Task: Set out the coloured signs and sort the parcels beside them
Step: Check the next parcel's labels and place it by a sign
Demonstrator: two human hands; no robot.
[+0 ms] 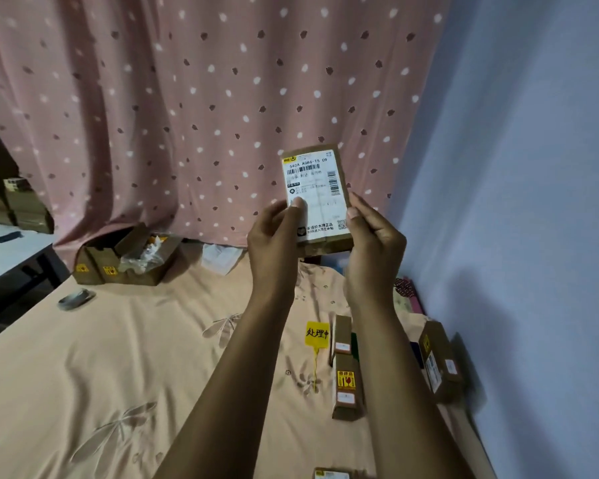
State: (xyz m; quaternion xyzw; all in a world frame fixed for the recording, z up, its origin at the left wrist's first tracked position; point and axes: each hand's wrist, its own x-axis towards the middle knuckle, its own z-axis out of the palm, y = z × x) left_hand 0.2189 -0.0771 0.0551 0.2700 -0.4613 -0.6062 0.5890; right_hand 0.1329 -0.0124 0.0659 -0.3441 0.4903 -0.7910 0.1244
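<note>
I hold a small brown cardboard parcel [317, 195] up in front of me, its white shipping label facing me. My left hand [274, 236] grips its left edge, thumb on the label. My right hand [374, 233] grips its right edge. Below on the bed lies a yellow sign [317, 335] with black characters and a thin yellow tail. To the right of the sign lie two narrow brown parcels [347, 385], end to end, with a green sign [354, 344] partly hidden beside them. A larger brown parcel [438, 361] lies near the wall, a dark sign edge just left of it.
A peach bedsheet [118, 357] covers the bed. Open cardboard boxes [128, 257] with plastic wrap stand at the far end by the pink spotted curtain [204, 98]. A tape roll [76, 299] lies at the left edge. Another parcel [331, 473] peeks at the bottom. White wall at right.
</note>
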